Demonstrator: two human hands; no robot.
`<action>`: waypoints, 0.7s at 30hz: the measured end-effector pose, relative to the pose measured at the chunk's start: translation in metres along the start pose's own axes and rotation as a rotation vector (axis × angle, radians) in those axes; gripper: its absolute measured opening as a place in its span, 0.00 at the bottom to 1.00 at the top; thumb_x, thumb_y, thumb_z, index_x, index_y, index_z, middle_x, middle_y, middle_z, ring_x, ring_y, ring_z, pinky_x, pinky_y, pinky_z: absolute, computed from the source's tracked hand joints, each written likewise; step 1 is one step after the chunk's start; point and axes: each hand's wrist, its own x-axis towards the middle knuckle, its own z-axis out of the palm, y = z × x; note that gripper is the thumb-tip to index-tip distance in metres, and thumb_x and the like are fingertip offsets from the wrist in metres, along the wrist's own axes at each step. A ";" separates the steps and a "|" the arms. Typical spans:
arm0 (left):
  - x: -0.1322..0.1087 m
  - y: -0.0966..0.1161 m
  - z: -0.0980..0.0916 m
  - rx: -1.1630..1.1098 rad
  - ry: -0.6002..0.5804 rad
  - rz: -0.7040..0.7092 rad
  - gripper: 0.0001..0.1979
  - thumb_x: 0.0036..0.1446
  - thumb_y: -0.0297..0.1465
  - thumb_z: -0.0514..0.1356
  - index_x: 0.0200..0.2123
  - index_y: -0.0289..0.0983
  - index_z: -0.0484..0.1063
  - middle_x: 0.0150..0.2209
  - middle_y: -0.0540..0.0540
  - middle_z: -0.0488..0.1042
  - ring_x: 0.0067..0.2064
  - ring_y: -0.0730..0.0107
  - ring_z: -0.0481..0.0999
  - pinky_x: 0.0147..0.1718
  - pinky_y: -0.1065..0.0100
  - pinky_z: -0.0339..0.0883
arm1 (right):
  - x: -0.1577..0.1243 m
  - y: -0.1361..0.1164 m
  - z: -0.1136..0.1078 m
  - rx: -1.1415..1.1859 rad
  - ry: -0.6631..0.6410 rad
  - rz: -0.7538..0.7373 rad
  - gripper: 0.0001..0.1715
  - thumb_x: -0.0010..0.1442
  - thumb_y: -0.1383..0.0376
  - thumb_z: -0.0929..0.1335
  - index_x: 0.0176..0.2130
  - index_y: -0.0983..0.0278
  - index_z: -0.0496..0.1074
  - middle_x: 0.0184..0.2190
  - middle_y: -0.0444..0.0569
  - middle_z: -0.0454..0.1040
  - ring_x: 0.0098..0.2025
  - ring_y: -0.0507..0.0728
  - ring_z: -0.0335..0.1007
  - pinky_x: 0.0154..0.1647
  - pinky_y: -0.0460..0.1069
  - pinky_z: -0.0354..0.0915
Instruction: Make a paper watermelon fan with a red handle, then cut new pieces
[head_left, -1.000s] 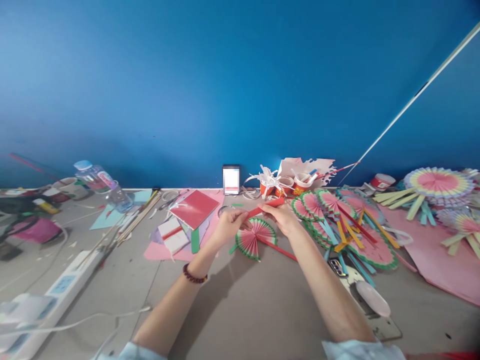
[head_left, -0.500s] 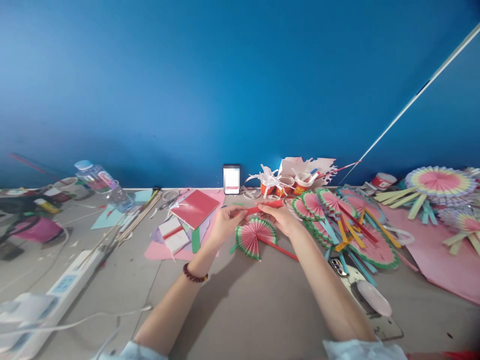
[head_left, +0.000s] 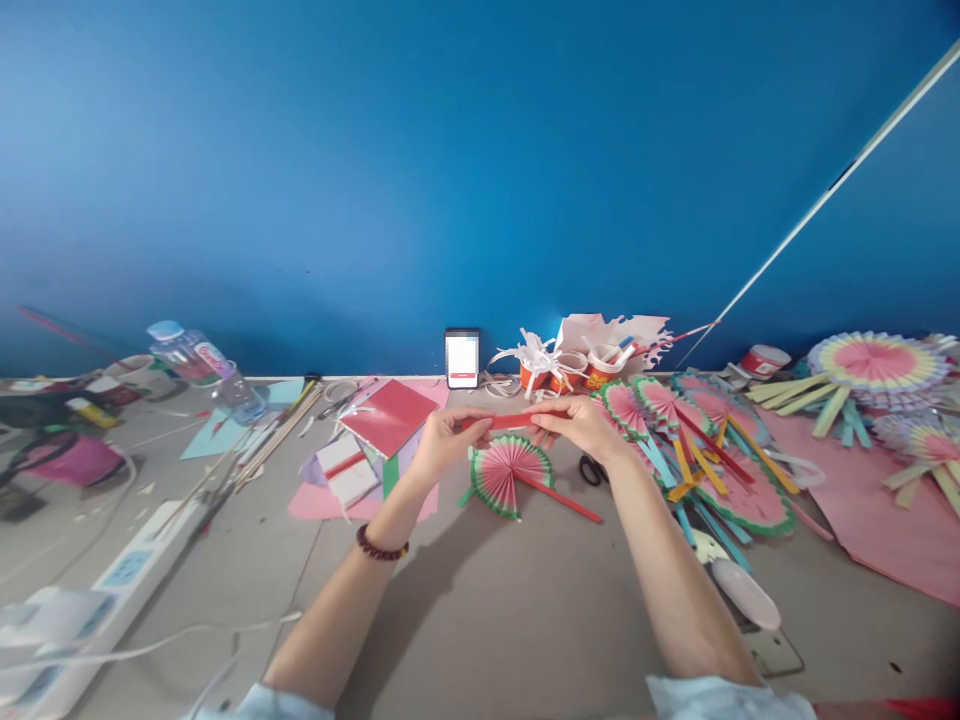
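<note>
Between my two hands stretches a narrow strip of red paper (head_left: 511, 422), held level above the table. My left hand (head_left: 450, 440) pinches its left end, and my right hand (head_left: 574, 422) pinches the right end. Just below the strip lies a pleated paper fan (head_left: 510, 478), pink with a green edge, opened to a part circle. A red strip (head_left: 562, 497) runs from the fan's centre toward the lower right. Black scissor handles (head_left: 592, 470) show beside my right wrist; the blades are hidden.
Left of my hands lie red paper sheets (head_left: 390, 418) and a white packet (head_left: 349, 472). Finished-looking fans (head_left: 750, 490) pile up at the right. A phone (head_left: 462, 360) leans on the blue wall. A power strip (head_left: 120, 575) and a bottle (head_left: 202, 360) stand left.
My right hand has moved right and turned, its grip now at the strip's right end. The scissor handles have come into view beside it. My left hand has shifted slightly left.
</note>
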 end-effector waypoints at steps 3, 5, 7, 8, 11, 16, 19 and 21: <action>0.001 0.001 -0.003 -0.030 -0.007 0.004 0.16 0.47 0.39 0.65 0.34 0.31 0.78 0.22 0.47 0.75 0.23 0.71 0.74 0.26 0.70 0.70 | 0.000 0.001 0.001 -0.007 0.021 -0.026 0.20 0.51 0.57 0.71 0.41 0.66 0.77 0.25 0.48 0.77 0.25 0.54 0.74 0.26 0.48 0.71; 0.001 0.001 -0.006 -0.045 -0.014 0.004 0.17 0.46 0.39 0.66 0.35 0.31 0.78 0.22 0.46 0.75 0.24 0.70 0.75 0.27 0.69 0.71 | 0.001 0.002 0.001 -0.013 0.014 -0.046 0.19 0.51 0.57 0.71 0.40 0.65 0.77 0.23 0.46 0.76 0.23 0.53 0.73 0.25 0.47 0.70; 0.002 0.000 -0.009 -0.049 -0.017 0.005 0.18 0.46 0.40 0.66 0.35 0.32 0.78 0.23 0.46 0.76 0.24 0.70 0.75 0.27 0.68 0.73 | 0.001 0.002 0.001 0.000 -0.003 -0.058 0.18 0.51 0.58 0.71 0.40 0.65 0.78 0.22 0.45 0.76 0.22 0.52 0.73 0.24 0.47 0.70; 0.002 -0.001 -0.010 -0.049 -0.020 0.006 0.18 0.45 0.39 0.66 0.35 0.32 0.78 0.23 0.46 0.77 0.24 0.69 0.76 0.28 0.68 0.73 | 0.001 0.003 0.001 0.016 -0.012 -0.060 0.18 0.51 0.58 0.71 0.40 0.65 0.78 0.21 0.45 0.76 0.22 0.52 0.73 0.24 0.47 0.69; 0.003 -0.001 -0.014 -0.060 -0.050 0.010 0.17 0.45 0.39 0.67 0.35 0.31 0.78 0.24 0.45 0.78 0.25 0.68 0.77 0.29 0.67 0.74 | 0.002 0.003 0.001 0.064 -0.050 -0.054 0.18 0.49 0.58 0.72 0.40 0.64 0.78 0.22 0.45 0.76 0.22 0.52 0.73 0.25 0.48 0.69; 0.003 0.002 -0.016 -0.059 -0.069 -0.019 0.17 0.43 0.39 0.68 0.33 0.31 0.79 0.24 0.45 0.78 0.25 0.67 0.77 0.30 0.65 0.75 | 0.001 0.001 0.001 0.072 -0.078 -0.035 0.19 0.49 0.58 0.72 0.40 0.64 0.78 0.24 0.46 0.77 0.25 0.53 0.74 0.28 0.48 0.70; 0.002 0.004 -0.015 -0.003 -0.047 -0.029 0.17 0.43 0.39 0.68 0.33 0.31 0.79 0.24 0.45 0.78 0.25 0.67 0.77 0.29 0.66 0.75 | 0.001 -0.002 0.003 0.041 -0.033 -0.030 0.18 0.49 0.58 0.72 0.40 0.63 0.78 0.24 0.46 0.77 0.25 0.53 0.74 0.28 0.48 0.71; 0.002 0.004 -0.014 0.019 -0.033 -0.017 0.16 0.44 0.39 0.67 0.33 0.32 0.79 0.23 0.45 0.78 0.25 0.67 0.77 0.29 0.67 0.75 | 0.000 -0.004 0.004 0.032 -0.013 -0.027 0.18 0.49 0.58 0.72 0.40 0.62 0.78 0.24 0.46 0.78 0.25 0.54 0.74 0.27 0.49 0.71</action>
